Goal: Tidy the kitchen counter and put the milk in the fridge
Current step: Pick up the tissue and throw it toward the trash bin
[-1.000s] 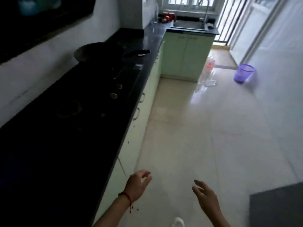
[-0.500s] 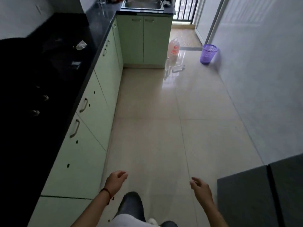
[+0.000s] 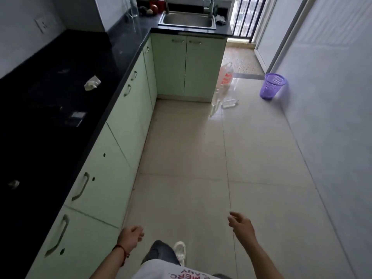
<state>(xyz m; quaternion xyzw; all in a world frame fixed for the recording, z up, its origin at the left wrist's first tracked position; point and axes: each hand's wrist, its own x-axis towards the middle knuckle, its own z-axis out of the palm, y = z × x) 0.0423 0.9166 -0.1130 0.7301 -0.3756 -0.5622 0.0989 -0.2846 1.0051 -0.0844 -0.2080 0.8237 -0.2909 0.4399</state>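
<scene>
The black kitchen counter [image 3: 66,63] runs along the left, above pale green cabinets [image 3: 112,154]. A crumpled white paper [image 3: 92,83] lies on it near the front edge, and a small dark packet [image 3: 75,118] lies closer to me. No milk or fridge is in view. My left hand [image 3: 130,238] hangs low beside the cabinets, fingers loosely curled, holding nothing. My right hand [image 3: 240,224] is out over the floor, fingers relaxed and empty.
A steel sink [image 3: 187,20] sits at the far end, with red jars [image 3: 156,5] beside it. On the floor stand a large plastic bottle [image 3: 226,76], smaller clear bottles [image 3: 228,103] and a purple waste basket [image 3: 271,86]. A white wall runs along the right.
The view has advanced along the kitchen and turned right; the stove and pan have left the frame. Both hands stay low and empty, and the grey surface at lower right is gone.
</scene>
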